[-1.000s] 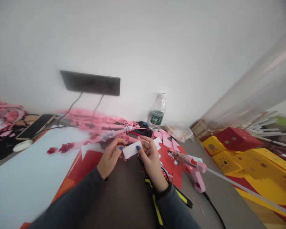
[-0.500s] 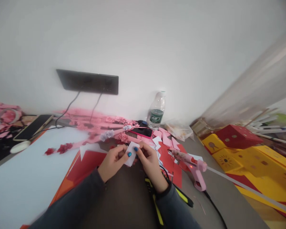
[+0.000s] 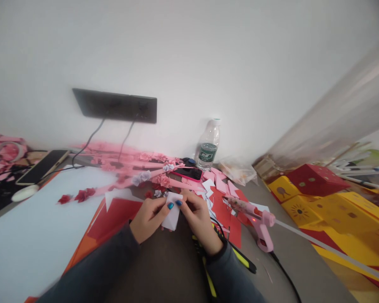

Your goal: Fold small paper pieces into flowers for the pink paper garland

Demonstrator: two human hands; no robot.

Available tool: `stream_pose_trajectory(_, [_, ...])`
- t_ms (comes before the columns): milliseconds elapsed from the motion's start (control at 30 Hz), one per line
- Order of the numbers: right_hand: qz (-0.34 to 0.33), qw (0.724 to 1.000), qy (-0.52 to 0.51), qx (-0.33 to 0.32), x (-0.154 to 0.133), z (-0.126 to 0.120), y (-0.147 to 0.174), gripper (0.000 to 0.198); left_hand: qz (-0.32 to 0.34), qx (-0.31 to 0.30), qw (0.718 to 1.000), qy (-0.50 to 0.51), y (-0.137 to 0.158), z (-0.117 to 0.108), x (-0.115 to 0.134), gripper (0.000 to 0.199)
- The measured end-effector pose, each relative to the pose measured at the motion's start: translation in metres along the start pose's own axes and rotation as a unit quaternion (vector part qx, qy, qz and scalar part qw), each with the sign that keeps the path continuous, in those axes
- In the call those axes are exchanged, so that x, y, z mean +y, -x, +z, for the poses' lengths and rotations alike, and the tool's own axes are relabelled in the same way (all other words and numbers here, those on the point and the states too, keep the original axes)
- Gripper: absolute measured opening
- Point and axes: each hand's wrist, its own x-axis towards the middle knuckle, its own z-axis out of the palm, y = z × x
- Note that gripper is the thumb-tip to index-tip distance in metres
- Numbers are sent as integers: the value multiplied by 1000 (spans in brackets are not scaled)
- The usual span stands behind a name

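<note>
Between my two hands is a small folded piece of white paper (image 3: 171, 218), held above the grey tabletop. My left hand (image 3: 149, 219) pinches its left edge, thumb on the front face. On the other side my right hand (image 3: 198, 214) grips the upper right edge between thumb and fingers. Fingertips behind the paper are partly hidden. Just beyond lie pink paper strips with pink and white paper flowers (image 3: 142, 177). Red paper (image 3: 113, 219) rests left of my left hand, and white and red scraps (image 3: 219, 208) lie past my right hand.
A pink glue gun (image 3: 259, 223) with its cord lies at the right, near yellow paper boxes (image 3: 334, 214) and a red one (image 3: 316, 181). A water bottle (image 3: 207, 147) stands by the wall behind a pink-edged phone (image 3: 188, 173). Large white sheets (image 3: 44, 235) cover the left; black-and-yellow scissors (image 3: 246, 261) lie under my right forearm.
The folded white paper has turned more upright and now shows more of its face below my thumbs. Both hands stay in nearly the same place.
</note>
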Motion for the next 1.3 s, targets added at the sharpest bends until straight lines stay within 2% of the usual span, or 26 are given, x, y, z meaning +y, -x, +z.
stream_pose_trajectory(100, [4, 1000, -6, -6, -2, 0, 0, 36, 10, 3, 1000, -21, -1, 0, 0, 40])
stream_pose_trajectory(233, [13, 1000, -1, -10, -2, 1, 0, 30, 48, 57, 995, -61, -2, 0, 3, 31])
stream_pose_trajectory(433, [25, 1000, 11, -3, -2, 3, 0, 26, 41, 81, 996, 8, -4, 0, 2, 20])
stream_pose_trajectory(533, [33, 999, -1, 3, -1, 4, 0, 22, 44, 95, 994, 23, -5, 1, -1, 20])
stream_pose_trajectory(700, [48, 999, 1, 4, -1, 3, 1, 30, 33, 107, 993, 30, -4, 3, -2, 21])
stream_pose_trajectory(933, [59, 998, 5, 2, -4, 3, 2, 34, 44, 131, 990, -19, -2, 4, 0, 21])
stream_pose_trajectory(1300, [21, 999, 21, -16, -3, 2, 2, 39, 18, 139, 990, -13, -1, 5, 3, 23])
